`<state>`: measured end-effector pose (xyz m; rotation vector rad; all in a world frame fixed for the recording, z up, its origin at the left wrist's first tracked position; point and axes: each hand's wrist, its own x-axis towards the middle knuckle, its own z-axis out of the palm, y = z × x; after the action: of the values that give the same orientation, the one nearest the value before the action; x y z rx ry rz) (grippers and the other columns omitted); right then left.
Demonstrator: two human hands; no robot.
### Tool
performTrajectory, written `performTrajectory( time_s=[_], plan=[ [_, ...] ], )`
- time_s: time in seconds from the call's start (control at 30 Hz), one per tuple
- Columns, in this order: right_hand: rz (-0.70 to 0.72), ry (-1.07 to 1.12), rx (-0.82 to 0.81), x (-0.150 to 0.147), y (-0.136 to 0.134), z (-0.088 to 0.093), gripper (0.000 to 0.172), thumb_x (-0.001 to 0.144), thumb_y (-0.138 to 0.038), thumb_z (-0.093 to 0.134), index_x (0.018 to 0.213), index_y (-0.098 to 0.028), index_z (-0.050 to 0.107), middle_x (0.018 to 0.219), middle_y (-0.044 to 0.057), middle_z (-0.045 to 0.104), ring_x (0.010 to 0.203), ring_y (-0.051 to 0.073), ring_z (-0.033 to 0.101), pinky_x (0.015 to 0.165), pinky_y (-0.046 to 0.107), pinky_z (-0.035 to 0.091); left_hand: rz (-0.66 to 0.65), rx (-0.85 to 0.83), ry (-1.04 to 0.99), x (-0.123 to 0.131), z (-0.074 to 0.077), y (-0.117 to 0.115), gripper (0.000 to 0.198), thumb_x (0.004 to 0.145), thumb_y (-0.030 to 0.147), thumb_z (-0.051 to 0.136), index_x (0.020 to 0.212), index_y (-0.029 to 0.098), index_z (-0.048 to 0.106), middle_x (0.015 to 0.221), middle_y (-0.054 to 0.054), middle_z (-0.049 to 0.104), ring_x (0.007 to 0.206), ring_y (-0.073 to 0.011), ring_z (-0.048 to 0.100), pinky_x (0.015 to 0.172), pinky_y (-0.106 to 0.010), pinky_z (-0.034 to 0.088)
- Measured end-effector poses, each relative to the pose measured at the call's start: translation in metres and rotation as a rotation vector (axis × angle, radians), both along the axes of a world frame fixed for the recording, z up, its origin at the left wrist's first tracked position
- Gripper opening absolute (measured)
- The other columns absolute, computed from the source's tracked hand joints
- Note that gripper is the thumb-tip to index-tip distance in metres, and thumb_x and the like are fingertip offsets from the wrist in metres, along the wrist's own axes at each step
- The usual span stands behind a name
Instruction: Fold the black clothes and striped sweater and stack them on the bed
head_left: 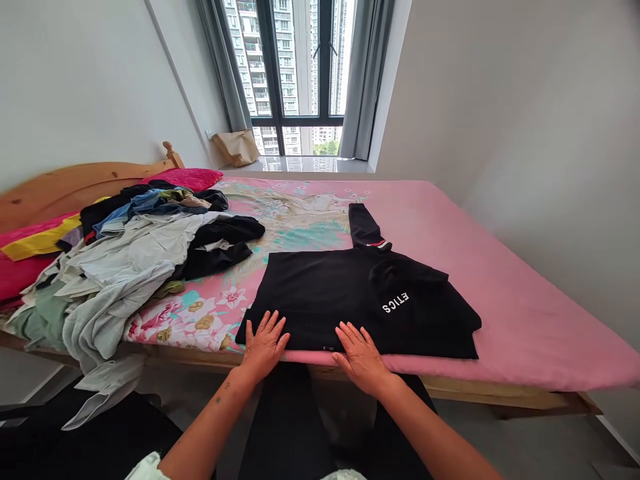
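Note:
A black hoodie (320, 283) with white lettering lies spread on the bed near its front edge, its hood area toward the right. One sleeve with a striped band sticks out toward the window; the near side has a straight edge along the mattress front. My left hand (263, 343) rests flat on the near left corner of the garment, fingers spread. Flat on the near edge, around its middle, lies my right hand (361, 353), fingers extended. Neither hand grips the cloth. Whether the other sleeve is tucked in, I cannot tell.
A large heap of mixed clothes (145, 247) covers the left of the bed, spilling over the front edge. Pink sheet (520, 313) stretches to the right. A wooden headboard (100, 180) stands at left. On the windowsill sits a brown paper bag (236, 148).

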<state>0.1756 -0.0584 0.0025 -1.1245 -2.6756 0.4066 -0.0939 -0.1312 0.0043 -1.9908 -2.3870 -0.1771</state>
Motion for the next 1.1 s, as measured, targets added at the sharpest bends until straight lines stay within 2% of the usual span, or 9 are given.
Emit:
performTrajectory(
  time_s=[0.13,0.3,0.53,0.6,0.7,0.77,0.87,1.0,1.1],
  plan=[
    [-0.070,0.147,0.033,-0.003,0.000,0.004,0.039,0.089,-0.018,0.038,0.125,-0.017,0.054,0.137,0.008,0.049,0.132,0.022,0.037,0.108,0.043,0.032,0.022,0.055,0.045,-0.018,0.011,-0.001,0.044,0.087,0.025,0.039,0.130,0.025,0.050,0.147,-0.004,0.036,0.138,-0.0266,0.025,0.108,-0.063,0.011],
    [-0.083,0.194,0.052,-0.003,0.014,0.006,0.042,0.083,-0.006,0.037,0.117,-0.018,0.059,0.127,0.006,0.057,0.126,0.020,0.043,0.107,0.038,0.035,-0.191,0.052,-0.012,-0.010,0.019,0.011,0.045,0.086,0.021,0.038,0.129,0.027,0.050,0.146,-0.002,0.038,0.138,-0.0233,0.026,0.110,-0.058,0.014],
    [-0.030,0.050,0.030,-0.016,0.052,0.032,0.045,0.083,-0.012,0.044,0.127,-0.014,0.051,0.138,0.009,0.047,0.134,0.024,0.031,0.112,0.042,0.025,-0.287,-0.015,-0.076,0.018,0.030,0.043,0.053,0.082,0.020,0.043,0.135,0.024,0.043,0.147,-0.007,0.036,0.139,-0.0253,0.024,0.110,-0.060,0.013],
    [0.003,0.039,0.004,-0.018,0.055,0.034,0.046,0.084,-0.013,0.043,0.128,-0.017,0.050,0.139,0.007,0.045,0.134,0.022,0.030,0.112,0.040,0.023,-0.329,-0.040,-0.096,0.024,0.031,0.046,0.051,0.084,0.020,0.040,0.134,0.025,0.044,0.148,-0.006,0.035,0.139,-0.0235,0.023,0.111,-0.058,0.012],
    [0.028,-0.014,-0.079,-0.020,0.059,0.033,0.052,0.081,-0.011,0.043,0.132,-0.016,0.046,0.141,0.009,0.043,0.135,0.022,0.028,0.112,0.041,0.021,-0.286,-0.128,-0.142,0.028,0.031,0.050,0.054,0.082,0.020,0.042,0.136,0.026,0.041,0.149,-0.005,0.033,0.140,-0.0235,0.020,0.111,-0.058,0.010],
    [0.026,-0.045,-0.130,-0.022,0.065,0.032,0.057,0.076,-0.012,0.048,0.133,-0.014,0.044,0.138,0.012,0.045,0.131,0.025,0.033,0.109,0.043,0.025,-0.244,-0.194,-0.167,0.026,0.032,0.058,0.060,0.079,0.022,0.046,0.138,0.027,0.038,0.149,-0.006,0.034,0.139,-0.0255,0.022,0.110,-0.060,0.010],
    [0.026,-0.090,-0.213,-0.028,0.082,0.036,0.058,0.071,-0.018,0.054,0.129,-0.019,0.049,0.125,0.012,0.055,0.119,0.029,0.046,0.099,0.046,0.035,-0.223,-0.252,-0.178,0.017,0.037,0.076,0.063,0.071,0.028,0.055,0.133,0.030,0.044,0.140,-0.009,0.046,0.131,-0.0297,0.038,0.107,-0.064,0.011],
    [0.047,-0.141,-0.382,-0.043,0.107,0.044,0.043,0.065,-0.028,0.063,0.108,-0.025,0.063,0.109,0.008,0.063,0.107,0.030,0.055,0.093,0.046,0.039,-0.217,-0.310,-0.180,0.006,0.043,0.098,0.043,0.064,0.034,0.063,0.107,0.028,0.061,0.108,-0.007,0.066,0.106,-0.0298,0.058,0.102,-0.066,0.018],
    [0.075,-0.124,-0.550,-0.057,0.122,0.046,0.038,0.075,-0.043,0.058,0.106,-0.023,0.065,0.105,0.007,0.066,0.099,0.025,0.059,0.086,0.038,0.044,-0.231,-0.303,-0.184,0.006,0.044,0.101,0.027,0.071,0.036,0.058,0.095,0.026,0.063,0.099,-0.005,0.068,0.099,-0.0278,0.060,0.100,-0.063,0.024]
  ],
)
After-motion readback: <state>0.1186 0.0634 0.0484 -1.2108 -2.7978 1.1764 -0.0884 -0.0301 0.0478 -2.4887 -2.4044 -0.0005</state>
